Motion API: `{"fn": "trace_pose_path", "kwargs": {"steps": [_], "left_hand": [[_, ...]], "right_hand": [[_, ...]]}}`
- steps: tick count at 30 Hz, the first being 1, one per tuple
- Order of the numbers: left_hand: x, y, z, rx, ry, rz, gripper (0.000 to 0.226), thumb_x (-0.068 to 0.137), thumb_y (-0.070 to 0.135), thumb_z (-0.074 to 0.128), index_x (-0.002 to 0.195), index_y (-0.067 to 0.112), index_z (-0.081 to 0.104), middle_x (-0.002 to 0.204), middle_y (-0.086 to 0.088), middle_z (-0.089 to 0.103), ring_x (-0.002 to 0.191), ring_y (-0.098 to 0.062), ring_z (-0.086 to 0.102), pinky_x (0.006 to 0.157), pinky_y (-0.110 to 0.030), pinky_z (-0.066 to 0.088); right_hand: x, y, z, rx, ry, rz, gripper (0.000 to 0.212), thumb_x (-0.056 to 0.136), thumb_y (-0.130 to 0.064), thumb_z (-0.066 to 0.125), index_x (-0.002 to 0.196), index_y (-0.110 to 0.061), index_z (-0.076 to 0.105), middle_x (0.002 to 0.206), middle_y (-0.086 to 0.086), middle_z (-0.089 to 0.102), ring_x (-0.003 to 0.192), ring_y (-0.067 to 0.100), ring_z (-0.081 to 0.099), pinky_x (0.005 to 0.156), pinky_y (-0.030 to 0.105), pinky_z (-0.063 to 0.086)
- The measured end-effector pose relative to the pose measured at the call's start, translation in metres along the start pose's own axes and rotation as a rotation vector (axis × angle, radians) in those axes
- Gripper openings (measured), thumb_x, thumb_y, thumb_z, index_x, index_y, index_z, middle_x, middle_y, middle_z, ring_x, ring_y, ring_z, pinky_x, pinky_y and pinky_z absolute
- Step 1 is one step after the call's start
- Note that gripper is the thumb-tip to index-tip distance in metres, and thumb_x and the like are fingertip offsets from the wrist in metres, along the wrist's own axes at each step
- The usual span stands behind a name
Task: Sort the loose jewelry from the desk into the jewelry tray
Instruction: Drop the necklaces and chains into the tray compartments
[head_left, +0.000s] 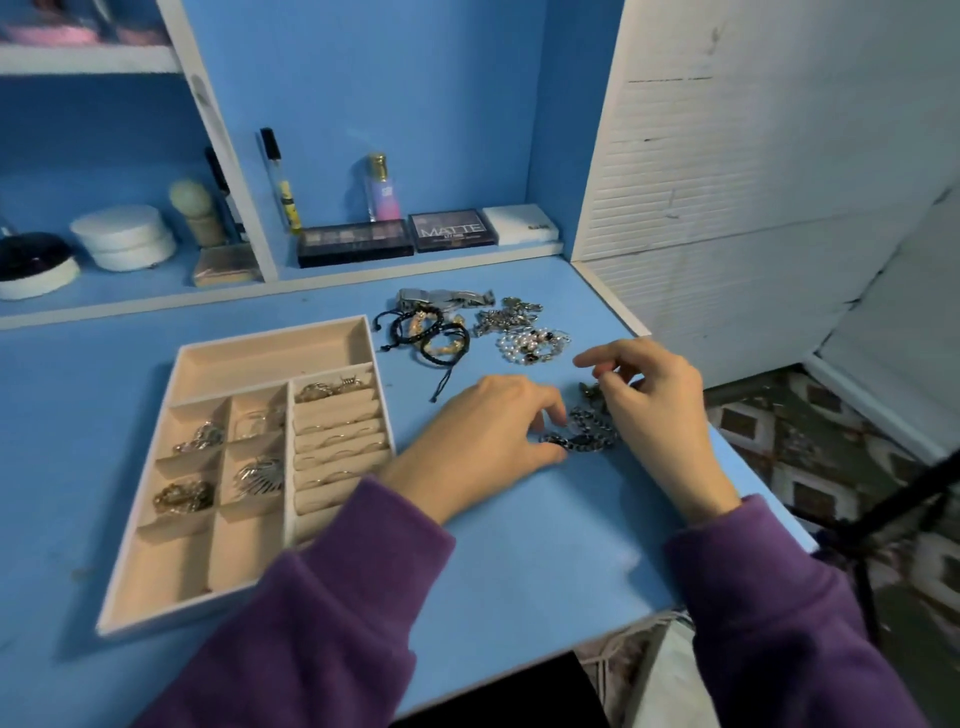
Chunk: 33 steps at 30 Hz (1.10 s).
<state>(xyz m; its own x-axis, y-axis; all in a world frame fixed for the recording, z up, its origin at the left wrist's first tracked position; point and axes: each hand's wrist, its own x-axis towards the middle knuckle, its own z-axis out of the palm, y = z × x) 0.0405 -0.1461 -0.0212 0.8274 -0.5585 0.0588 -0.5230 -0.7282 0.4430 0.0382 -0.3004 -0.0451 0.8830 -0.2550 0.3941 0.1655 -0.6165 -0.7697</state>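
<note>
- The dark chain (589, 434) lies bunched on the blue desk (519, 545), right between the two sets of fingertips.
- The left hand (488, 431) is on it: curled fingers (545, 410) over the chain's near-left end, thumb tucked underneath, pinching the links.
- The right hand (654, 410) sits at the chain's far-right end with fingers (613, 353) bent and the thumb drawn in toward them. I cannot tell whether it has hold of anything.
- Both wrists come out of purple sleeves (363, 597).
- Just beyond the right fingertips is a pearl string (530, 345); past that, a silver charm heap (506, 314).
- Beyond the left fingertips are black cord bracelets (426, 332) in a tangle, and a silver watch (447, 297) behind them.
- Left of the left hand, close by its wrist, sits the jewelry tray (270, 364). Its long back compartment is bare, the small squares hold gold and silver pieces, and the padded rows on its right hold rings.
- Farther back on the shelf are two makeup palettes (356, 241), a perfume bottle (382, 189) and a white round box (124, 236).
</note>
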Motion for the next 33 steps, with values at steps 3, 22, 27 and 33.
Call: {"fn": "trace_pose_path", "kwargs": {"steps": [3,22,27,33], "left_hand": [[0.003,0.001,0.004,0.022,0.007,0.018,0.016,0.082,0.036,0.063,0.096,0.029,0.063,0.087,0.008,0.051,0.084,-0.009,0.047,0.074,-0.026,0.039],[-0.007,0.010,-0.027,-0.494,0.312,-0.007,0.013,0.090,0.021,0.054,0.080,0.027,0.047,0.079,0.010,0.062,0.070,-0.002,0.065,0.064,-0.021,0.050],[-0.012,0.020,-0.043,-0.493,0.419,0.021,0.012,0.090,0.019,0.054,0.081,0.022,0.047,0.076,0.003,0.067,0.071,-0.009,0.067,0.071,-0.038,0.055],[-0.018,0.025,-0.066,-0.489,0.501,0.060,0.007,0.090,0.020,0.054,0.086,0.019,0.049,0.073,0.005,0.063,0.068,-0.015,0.065,0.065,-0.042,0.056]], "right_hand": [[0.000,0.002,-0.001,0.016,0.020,0.023,0.030,0.079,0.000,0.051,0.078,-0.022,0.071,0.072,-0.003,0.060,0.063,0.008,0.050,0.055,0.012,0.037],[0.001,-0.001,-0.003,0.053,0.007,0.071,0.032,0.080,0.000,0.048,0.080,-0.024,0.069,0.084,0.006,0.065,0.075,0.018,0.056,0.066,0.021,0.042],[-0.001,-0.005,-0.004,0.038,-0.094,-0.002,0.043,0.071,0.007,0.044,0.082,-0.026,0.069,0.080,-0.003,0.061,0.069,0.012,0.052,0.064,0.028,0.044],[-0.005,-0.013,-0.002,-0.041,-0.278,-0.057,0.046,0.070,0.009,0.044,0.087,-0.027,0.067,0.085,-0.005,0.058,0.070,0.011,0.045,0.060,0.011,0.033]]}}
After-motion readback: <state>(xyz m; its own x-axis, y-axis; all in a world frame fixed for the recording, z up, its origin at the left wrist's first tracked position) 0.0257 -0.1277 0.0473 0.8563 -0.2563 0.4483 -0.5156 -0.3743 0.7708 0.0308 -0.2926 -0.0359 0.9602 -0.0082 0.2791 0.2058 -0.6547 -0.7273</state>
